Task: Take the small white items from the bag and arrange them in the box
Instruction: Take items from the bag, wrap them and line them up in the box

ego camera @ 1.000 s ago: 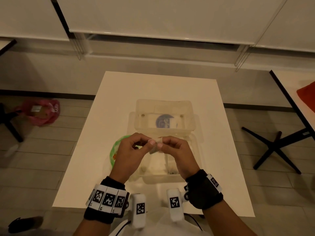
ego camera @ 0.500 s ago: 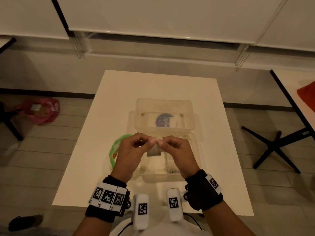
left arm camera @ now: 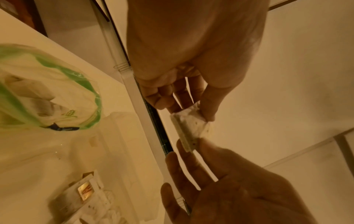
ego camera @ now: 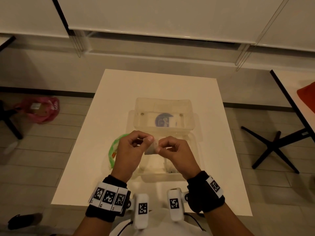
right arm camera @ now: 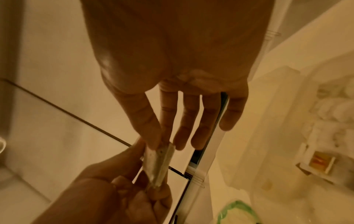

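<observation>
Both hands pinch one small white packet (ego camera: 151, 148) between their fingertips, just above the near half of the clear plastic box (ego camera: 196, 150). My left hand (ego camera: 147, 139) grips its upper left corner, and my right hand (ego camera: 159, 148) grips its right edge. The left wrist view shows the packet (left arm camera: 191, 124) as flat and crinkled, between left thumb and fingers, with the right hand (left arm camera: 193, 145) below. In the right wrist view the packet (right arm camera: 159, 163) is edge-on. The green-rimmed clear bag (ego camera: 113, 150) lies left of the box, with white items (left arm camera: 34, 91) inside.
The box's open lid (ego camera: 163, 106) lies behind it on the white table (ego camera: 119, 99). Several white items (right arm camera: 337, 115) and a small orange-labelled card (right arm camera: 320, 162) sit in the box. A pink bag (ego camera: 40, 109) is on the floor at left, and black table legs (ego camera: 276, 147) stand at right.
Both hands stay over the box with the packet. They have turned it between the fingertips, so more of its flat face shows than a second ago.
</observation>
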